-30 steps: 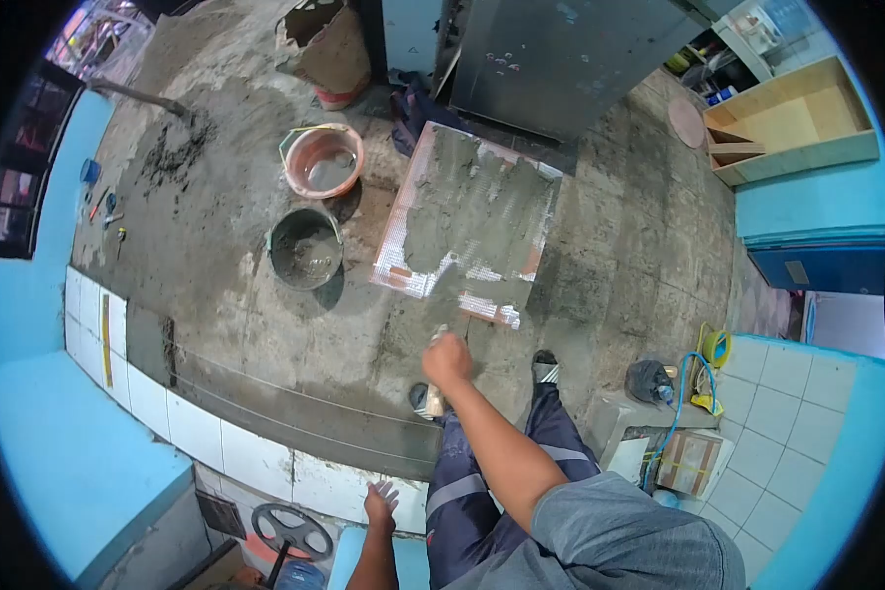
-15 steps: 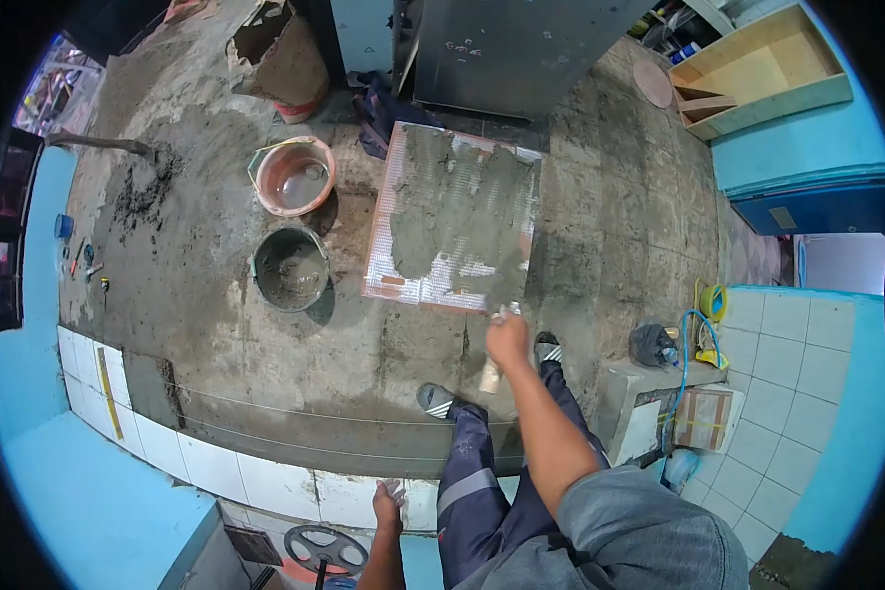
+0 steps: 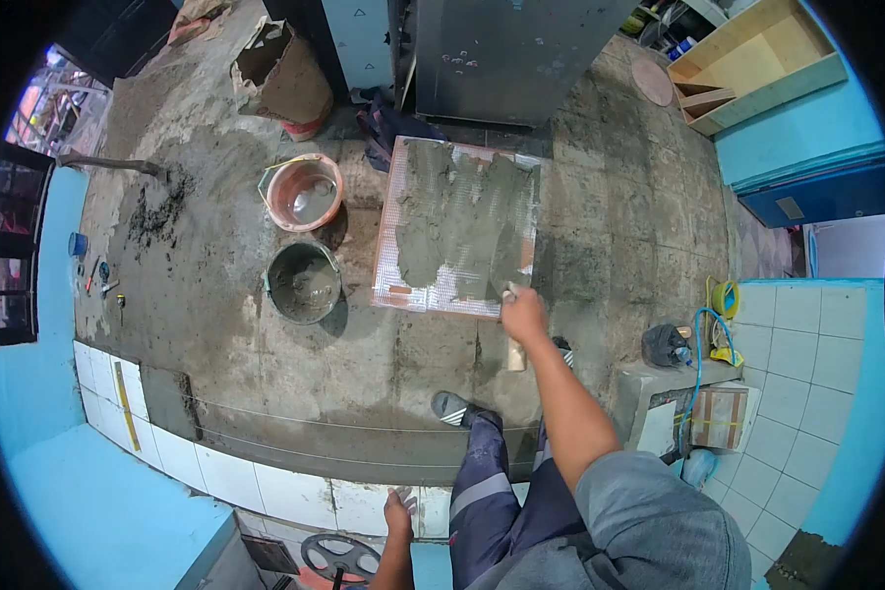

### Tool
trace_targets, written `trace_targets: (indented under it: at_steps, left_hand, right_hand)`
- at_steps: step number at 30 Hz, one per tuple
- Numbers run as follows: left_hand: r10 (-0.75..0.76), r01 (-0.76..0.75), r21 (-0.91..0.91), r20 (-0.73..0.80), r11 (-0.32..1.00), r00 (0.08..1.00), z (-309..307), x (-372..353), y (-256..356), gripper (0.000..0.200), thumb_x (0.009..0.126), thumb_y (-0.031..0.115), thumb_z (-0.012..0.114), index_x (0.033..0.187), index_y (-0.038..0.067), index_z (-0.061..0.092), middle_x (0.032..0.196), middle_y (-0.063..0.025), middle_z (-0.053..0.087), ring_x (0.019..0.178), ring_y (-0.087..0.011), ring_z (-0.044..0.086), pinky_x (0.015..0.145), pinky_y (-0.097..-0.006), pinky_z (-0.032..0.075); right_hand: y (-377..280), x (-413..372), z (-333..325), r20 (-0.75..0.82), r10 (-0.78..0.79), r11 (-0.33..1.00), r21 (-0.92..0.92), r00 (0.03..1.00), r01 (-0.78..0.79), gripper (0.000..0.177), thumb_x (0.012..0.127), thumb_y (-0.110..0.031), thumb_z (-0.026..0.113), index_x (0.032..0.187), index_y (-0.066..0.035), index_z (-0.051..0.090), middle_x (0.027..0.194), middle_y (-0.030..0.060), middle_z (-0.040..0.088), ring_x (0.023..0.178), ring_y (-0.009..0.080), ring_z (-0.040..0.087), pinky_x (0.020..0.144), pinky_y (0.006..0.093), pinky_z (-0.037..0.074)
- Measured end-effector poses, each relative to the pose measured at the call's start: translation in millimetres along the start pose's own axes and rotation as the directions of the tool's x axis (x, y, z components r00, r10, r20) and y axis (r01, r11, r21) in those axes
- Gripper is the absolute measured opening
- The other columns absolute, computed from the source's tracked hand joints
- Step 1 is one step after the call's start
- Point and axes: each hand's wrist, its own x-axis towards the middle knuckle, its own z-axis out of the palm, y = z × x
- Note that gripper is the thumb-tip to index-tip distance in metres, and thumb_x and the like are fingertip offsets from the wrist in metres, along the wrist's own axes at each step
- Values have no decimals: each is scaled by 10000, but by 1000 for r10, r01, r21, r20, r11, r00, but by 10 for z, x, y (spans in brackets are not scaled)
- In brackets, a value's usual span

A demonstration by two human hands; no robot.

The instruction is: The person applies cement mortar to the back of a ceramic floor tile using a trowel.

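Note:
My right hand (image 3: pixel 524 317) is closed around the wooden handle (image 3: pixel 516 358) of a trowel. The trowel's mortar-smeared blade (image 3: pixel 510 267) lies at the near right part of a large tile (image 3: pixel 387 258), back side up. Wet grey mortar (image 3: pixel 462 211) covers most of that tile, leaving ribbed strips bare along the left and near edges. My left hand (image 3: pixel 399 513) hangs low beside the row of white wall tiles (image 3: pixel 295 492), fingers apart and holding nothing that I can see.
An orange bucket (image 3: pixel 278 200) and a dark bucket of mortar (image 3: pixel 275 305) stand left of the tile. Strings (image 3: pixel 295 415) stretch low across the floor near my feet. A handled tool (image 3: pixel 108 162) rests by spilled mortar. A concrete ledge (image 3: pixel 639 382) is at right.
My right hand has pushed the trowel slightly forward, its blade farther onto the tile. The whole view has shifted a little; my left hand stays low by the white tiles.

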Motion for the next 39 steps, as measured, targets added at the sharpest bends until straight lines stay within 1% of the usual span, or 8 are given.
trace_targets:
  at_steps: [11, 18, 22, 26, 32, 34, 36, 39]
  left_hand:
    - [-33, 32, -24, -35, 999, 999, 22, -81, -200, 677, 1061, 531, 322, 1410, -31, 469, 1352, -219, 591, 1088, -325, 627, 905, -410, 493]
    - [14, -17, -61, -42, 998, 999, 34, -168, -186, 645, 1054, 528, 319, 1399, 8, 485, 1319, -157, 627, 1051, -278, 644, 857, -409, 471]
    - [-52, 48, -53, -69, 997, 996, 40, -233, -343, 643, 1054, 524, 313, 1402, 10, 479, 1313, -161, 627, 1044, -278, 646, 856, -410, 470]
    - [-82, 81, -22, -67, 996, 994, 5, -227, -449, 648, 1053, 530, 311, 1406, 11, 473, 1309, -160, 628, 1027, -272, 649, 849, -410, 471]
    - [69, -73, -57, -74, 996, 995, 87, -122, -278, 633, 1065, 509, 330, 1354, -24, 511, 1273, -228, 628, 1027, -353, 646, 866, -435, 524]
    - [67, -73, -70, -89, 995, 994, 77, -110, -264, 642, 1064, 518, 302, 1392, -1, 490, 1307, -194, 623, 1053, -309, 652, 844, -410, 510]
    - [39, -51, -101, -111, 994, 993, 109, -132, -303, 641, 1062, 521, 293, 1414, 18, 479, 1319, -173, 624, 1062, -287, 650, 837, -397, 497]
    - [-37, 19, -115, -156, 993, 987, 191, -223, -495, 634, 1059, 522, 301, 1403, 21, 484, 1317, -166, 625, 1058, -292, 647, 851, -394, 485]
  right_hand:
    - [-266, -351, 628, 388, -101, 994, -3, 916, 111, 273, 834, -209, 612, 1001, -23, 722, 973, 261, 697, 942, 432, 679, 836, 509, 534]
    - [207, 567, -331, 155, -104, 983, -133, 982, 125, 297, 891, -218, 633, 1103, -31, 725, 1024, 266, 698, 992, 414, 677, 839, 483, 532]
    - [219, 432, -19, 108, -207, 975, -63, 972, 214, 305, 892, -224, 636, 1108, -28, 724, 1033, 277, 694, 998, 432, 669, 857, 470, 526]
    - [-2, 6, 361, 426, -90, 987, -84, 900, 138, 322, 884, -264, 648, 1095, -34, 727, 1014, 290, 692, 1014, 425, 666, 895, 464, 519]
    - [-144, 8, 19, 357, -306, 952, 120, 883, 282, 298, 905, -258, 608, 1059, -30, 725, 1041, 259, 696, 1004, 455, 654, 867, 490, 524]
    - [-207, 464, -261, 327, -174, 978, -51, 929, 201, 302, 909, -271, 617, 1055, -35, 736, 1036, 245, 704, 992, 441, 665, 852, 485, 534]
    - [-236, 899, -380, 210, -330, 924, -127, 921, 360, 288, 903, -260, 614, 1028, -34, 742, 1025, 231, 713, 977, 421, 678, 846, 487, 544]
    - [-301, 1108, -174, 235, -263, 889, -318, 936, 329, 267, 894, -231, 600, 988, -27, 744, 1009, 243, 711, 958, 418, 685, 850, 496, 545]
